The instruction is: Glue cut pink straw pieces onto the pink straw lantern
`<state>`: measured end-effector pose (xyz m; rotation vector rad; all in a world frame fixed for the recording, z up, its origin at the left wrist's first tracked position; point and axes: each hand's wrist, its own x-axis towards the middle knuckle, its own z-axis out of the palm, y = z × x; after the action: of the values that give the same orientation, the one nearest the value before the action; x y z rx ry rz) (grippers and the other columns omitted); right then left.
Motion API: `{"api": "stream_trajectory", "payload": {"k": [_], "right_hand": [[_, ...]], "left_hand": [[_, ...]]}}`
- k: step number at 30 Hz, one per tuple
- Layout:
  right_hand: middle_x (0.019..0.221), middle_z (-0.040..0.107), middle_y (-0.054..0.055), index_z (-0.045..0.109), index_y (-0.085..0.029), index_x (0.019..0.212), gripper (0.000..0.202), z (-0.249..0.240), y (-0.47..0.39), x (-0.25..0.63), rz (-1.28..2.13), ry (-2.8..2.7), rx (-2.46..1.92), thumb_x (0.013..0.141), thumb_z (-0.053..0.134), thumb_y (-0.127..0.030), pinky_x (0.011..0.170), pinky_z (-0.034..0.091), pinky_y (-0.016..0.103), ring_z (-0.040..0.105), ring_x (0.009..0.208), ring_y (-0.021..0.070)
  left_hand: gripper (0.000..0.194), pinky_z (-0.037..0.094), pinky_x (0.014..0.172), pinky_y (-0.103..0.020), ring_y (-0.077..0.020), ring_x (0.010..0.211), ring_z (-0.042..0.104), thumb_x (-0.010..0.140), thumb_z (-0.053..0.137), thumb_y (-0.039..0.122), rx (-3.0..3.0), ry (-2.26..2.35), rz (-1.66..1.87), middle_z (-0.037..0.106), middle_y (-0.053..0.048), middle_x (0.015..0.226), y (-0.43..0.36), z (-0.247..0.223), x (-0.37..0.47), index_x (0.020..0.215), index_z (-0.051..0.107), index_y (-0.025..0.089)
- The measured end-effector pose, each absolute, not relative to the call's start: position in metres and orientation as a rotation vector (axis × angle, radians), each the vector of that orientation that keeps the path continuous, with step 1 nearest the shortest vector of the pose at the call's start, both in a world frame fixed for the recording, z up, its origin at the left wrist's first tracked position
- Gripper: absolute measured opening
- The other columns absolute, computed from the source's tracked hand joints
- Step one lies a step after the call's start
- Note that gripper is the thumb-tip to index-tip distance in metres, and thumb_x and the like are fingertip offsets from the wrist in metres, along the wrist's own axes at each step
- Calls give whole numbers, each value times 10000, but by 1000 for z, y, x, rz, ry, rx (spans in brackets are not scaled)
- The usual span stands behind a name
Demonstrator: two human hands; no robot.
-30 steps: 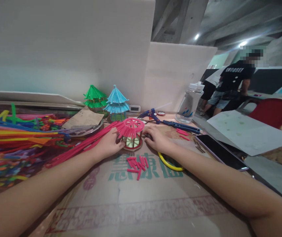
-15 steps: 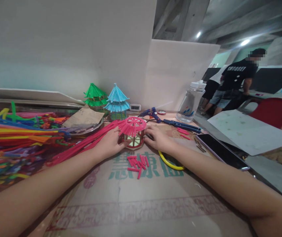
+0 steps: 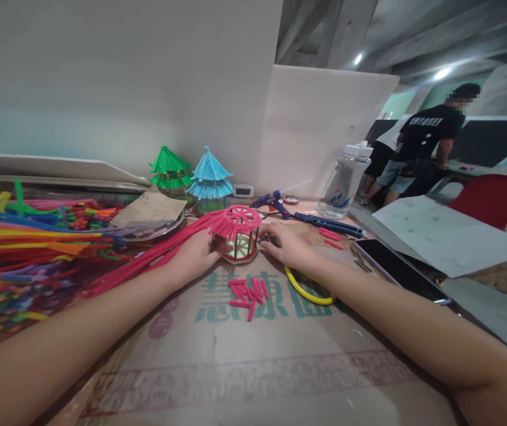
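Observation:
A small pink-roofed pavilion model [image 3: 239,232] made of straws stands on a sheet of cardboard [image 3: 253,349]. My left hand [image 3: 199,253] holds its left side, fingers against the base. Its right side is touched by my right hand [image 3: 285,245], whose fingers lie flat on the cardboard. Several short pink straw pieces [image 3: 248,291] lie just in front of the model. A yellow ring [image 3: 307,290] sits under my right wrist.
A heap of long coloured straws [image 3: 26,248] fills the left. Green [image 3: 170,171] and blue [image 3: 209,177] pavilion models stand at the back, with a glue gun [image 3: 275,204], a water bottle [image 3: 344,183], a phone [image 3: 401,272] and white paper [image 3: 448,236] to the right. A person [image 3: 422,148] stands far right.
The pink model has shifted slightly between my hands and turned a little. Both hands stay at its sides.

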<state>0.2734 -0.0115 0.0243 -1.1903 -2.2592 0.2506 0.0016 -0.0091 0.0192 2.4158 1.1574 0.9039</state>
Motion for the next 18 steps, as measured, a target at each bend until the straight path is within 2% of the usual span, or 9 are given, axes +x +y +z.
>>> {"api": "stream_trajectory", "payload": {"k": [3,8,14,18], "right_hand": [[1137,723,88,668,-199,1098,157,30,-6,284,290,-2089,-1306,953,628,-243,947,510,384,663,1027,229],[931,695,52,618,-201,952,146,38,18,309,254,-1860,-1451,893,666,-326,857,534,388,639,871,223],[1168,723,158,595,-142,1230,365,47,59,329,310,-1709,-1526,907,658,-300,906,574,387,689,1064,248],[1035,784,127,691,-152,1080,254,51,82,325,383,-1785,-1553,852,741,-251,878,586,382,730,928,251]], "left_hand": [[291,557,959,-420,-296,1005,720,957,541,442,2425,1154,921,776,-97,1021,-8,18,0,1017,681,194],[310,545,981,-450,-308,1008,710,964,526,467,2425,1153,912,765,-107,1021,-6,16,-1,1014,668,195],[264,554,930,-429,-308,976,709,945,546,438,2414,1193,908,745,-111,980,-5,15,-1,981,641,194],[265,550,935,-431,-304,975,708,951,537,440,2416,1190,883,746,-105,991,-4,14,-1,997,640,201]]}}
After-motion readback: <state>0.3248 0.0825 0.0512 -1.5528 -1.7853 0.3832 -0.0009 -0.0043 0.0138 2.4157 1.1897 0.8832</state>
